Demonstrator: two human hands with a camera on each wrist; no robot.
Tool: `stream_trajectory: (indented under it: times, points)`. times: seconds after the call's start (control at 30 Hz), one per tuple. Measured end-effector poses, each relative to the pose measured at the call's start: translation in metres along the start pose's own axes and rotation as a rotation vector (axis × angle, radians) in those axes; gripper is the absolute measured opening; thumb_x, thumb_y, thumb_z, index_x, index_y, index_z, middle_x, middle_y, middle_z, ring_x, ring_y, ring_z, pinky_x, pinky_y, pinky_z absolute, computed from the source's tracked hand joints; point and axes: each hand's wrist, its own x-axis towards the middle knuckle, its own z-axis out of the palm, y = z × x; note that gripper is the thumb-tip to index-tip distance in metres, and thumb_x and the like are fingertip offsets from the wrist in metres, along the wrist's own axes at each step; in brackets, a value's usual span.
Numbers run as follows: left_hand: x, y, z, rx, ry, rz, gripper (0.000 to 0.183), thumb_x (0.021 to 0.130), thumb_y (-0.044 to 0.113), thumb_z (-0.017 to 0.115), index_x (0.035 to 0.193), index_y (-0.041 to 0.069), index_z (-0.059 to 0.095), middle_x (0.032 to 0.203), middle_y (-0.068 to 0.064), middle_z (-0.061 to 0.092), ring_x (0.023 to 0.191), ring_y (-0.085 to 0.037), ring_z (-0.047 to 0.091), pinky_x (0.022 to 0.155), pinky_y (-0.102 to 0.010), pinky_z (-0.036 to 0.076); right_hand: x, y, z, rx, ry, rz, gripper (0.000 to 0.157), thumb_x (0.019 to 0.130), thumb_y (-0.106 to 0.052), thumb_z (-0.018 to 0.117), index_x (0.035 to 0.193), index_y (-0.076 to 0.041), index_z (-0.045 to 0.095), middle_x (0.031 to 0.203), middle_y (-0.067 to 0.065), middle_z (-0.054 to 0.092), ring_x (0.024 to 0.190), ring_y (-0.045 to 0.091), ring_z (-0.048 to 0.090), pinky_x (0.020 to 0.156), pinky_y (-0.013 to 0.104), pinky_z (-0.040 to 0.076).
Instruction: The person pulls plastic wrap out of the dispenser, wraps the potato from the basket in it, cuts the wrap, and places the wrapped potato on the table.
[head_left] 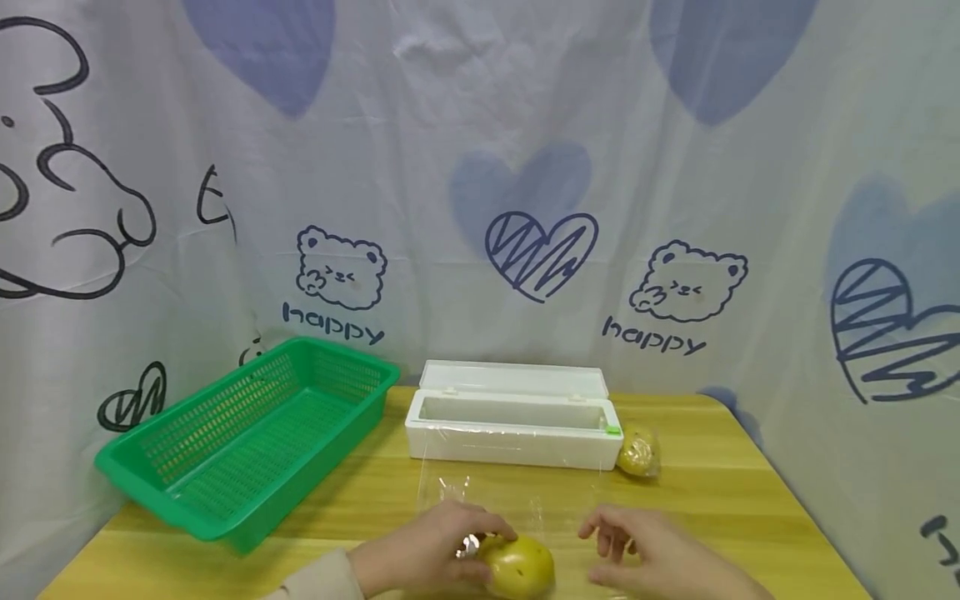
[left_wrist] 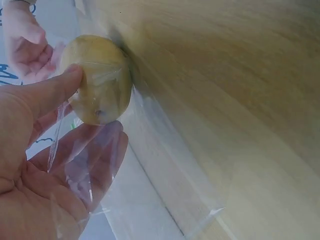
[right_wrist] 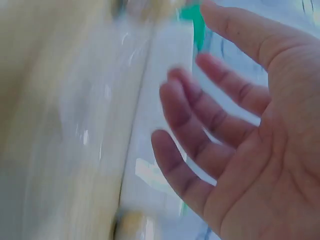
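Pinch, left hand (head_left: 435,546) round potato (head_left: 522,568)

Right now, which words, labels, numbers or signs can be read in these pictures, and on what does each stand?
"happy": cloth backdrop, under the left bear drawing
"happy": cloth backdrop, under the right bear drawing
Backdrop lettering at both sides: partial, unreadable.
White box, potato: no readable text.

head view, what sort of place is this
Probably a curtained-off indoor workspace, perhaps staged: a wood-grain table, a heart-and-bear-print cloth backdrop close behind it, and an open white cling-film dispenser.
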Motion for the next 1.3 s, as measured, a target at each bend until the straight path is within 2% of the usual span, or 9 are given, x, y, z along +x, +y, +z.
stream_trajectory:
  times: [0.1, 0.23, 0.3, 0.37, 0.53, 0.63, 0.87, 1.03, 1.3]
  points:
    - [-0.001, 0.0, -0.002, -0.033, -0.015, -0.042, 0.042, 0.092, 0.024, 0.086, 0.131, 0.018, 0.073, 0.12, 0.007, 0.078, 0.095, 0.004, 0.064, 0.083, -0.013, 0.052, 0.012, -0.019, 0.017, -0.098, -0.009, 0.013, 0.055, 0.095, -0.049, 0.08, 0.142, -0.029, 0.061, 0.124, -0.005, 0.068, 0.106, 0.013, 0.063, 0.086, 0.037, 0.059]
    - [-0.001, 0.001, -0.003, -0.045, -0.034, -0.069, 0.042, 0.092, 0.021, 0.085, 0.132, 0.018, 0.072, 0.126, 0.006, 0.077, 0.099, 0.003, 0.066, 0.082, -0.013, 0.055, 0.03, -0.029, 0.04, -0.343, 0.019, -0.015, 0.081, 0.088, -0.075, 0.073, 0.152, -0.029, 0.055, 0.139, -0.002, 0.066, 0.12, 0.02, 0.065, 0.097, 0.055, 0.06]
    - [0.0, 0.001, -0.002, -0.06, -0.041, -0.082, 0.042, 0.093, 0.019, 0.085, 0.133, 0.018, 0.072, 0.128, 0.005, 0.077, 0.1, 0.003, 0.066, 0.08, -0.011, 0.054, 0.037, -0.031, 0.047, -0.438, 0.042, -0.036, 0.086, 0.086, -0.082, 0.069, 0.151, -0.027, 0.056, 0.141, -0.002, 0.066, 0.123, 0.021, 0.065, 0.103, 0.059, 0.057]
    - [0.0, 0.001, -0.002, -0.097, -0.043, -0.094, 0.042, 0.093, 0.016, 0.085, 0.133, 0.016, 0.071, 0.128, 0.004, 0.077, 0.102, 0.002, 0.067, 0.079, -0.009, 0.054, 0.04, -0.031, 0.052, -0.487, 0.056, -0.071, 0.083, 0.087, -0.08, 0.069, 0.149, -0.025, 0.058, 0.141, -0.003, 0.067, 0.125, 0.022, 0.066, 0.105, 0.059, 0.056]
    - [-0.001, -0.001, 0.0, -0.24, -0.037, -0.159, 0.037, 0.093, 0.011, 0.084, 0.128, 0.012, 0.07, 0.122, 0.001, 0.077, 0.108, 0.0, 0.071, 0.078, -0.009, 0.056, 0.041, -0.032, 0.051, -0.466, 0.064, -0.131, 0.064, 0.091, -0.063, 0.078, 0.14, -0.027, 0.063, 0.135, -0.009, 0.07, 0.12, 0.011, 0.065, 0.104, 0.048, 0.056]
    - [-0.001, -0.003, 0.001, -0.287, -0.036, -0.191, 0.034, 0.093, 0.012, 0.084, 0.124, 0.012, 0.071, 0.12, 0.003, 0.077, 0.108, 0.0, 0.071, 0.078, -0.01, 0.057, 0.042, -0.031, 0.047, -0.409, 0.056, -0.148, 0.056, 0.091, -0.057, 0.081, 0.137, -0.029, 0.066, 0.132, -0.014, 0.071, 0.113, 0.003, 0.065, 0.102, 0.041, 0.058]
    - [-0.002, -0.007, 0.001, -0.403, -0.024, -0.209, 0.031, 0.092, 0.01, 0.085, 0.122, 0.012, 0.074, 0.118, 0.001, 0.08, 0.107, -0.001, 0.073, 0.079, -0.012, 0.059, 0.044, -0.029, 0.038, -0.249, 0.019, -0.17, 0.053, 0.088, -0.054, 0.082, 0.135, -0.03, 0.071, 0.126, -0.02, 0.073, 0.102, -0.008, 0.062, 0.094, 0.025, 0.059]
    - [-0.002, -0.008, 0.0, -0.459, -0.03, -0.226, 0.032, 0.093, 0.014, 0.085, 0.123, 0.012, 0.075, 0.121, -0.002, 0.08, 0.107, -0.003, 0.075, 0.082, -0.013, 0.06, 0.044, -0.026, 0.035, -0.173, 0.004, -0.168, 0.053, 0.089, -0.055, 0.081, 0.134, -0.028, 0.072, 0.124, -0.02, 0.074, 0.101, -0.007, 0.064, 0.092, 0.025, 0.059]
    - [-0.005, -0.01, 0.002, -0.506, -0.021, -0.235, 0.031, 0.094, 0.013, 0.084, 0.123, 0.012, 0.075, 0.121, -0.003, 0.08, 0.107, -0.004, 0.075, 0.084, -0.015, 0.06, 0.047, -0.021, 0.034, -0.171, 0.034, -0.167, 0.039, 0.085, -0.053, 0.087, 0.113, -0.032, 0.069, 0.105, -0.023, 0.072, 0.095, -0.005, 0.065, 0.089, 0.027, 0.059]
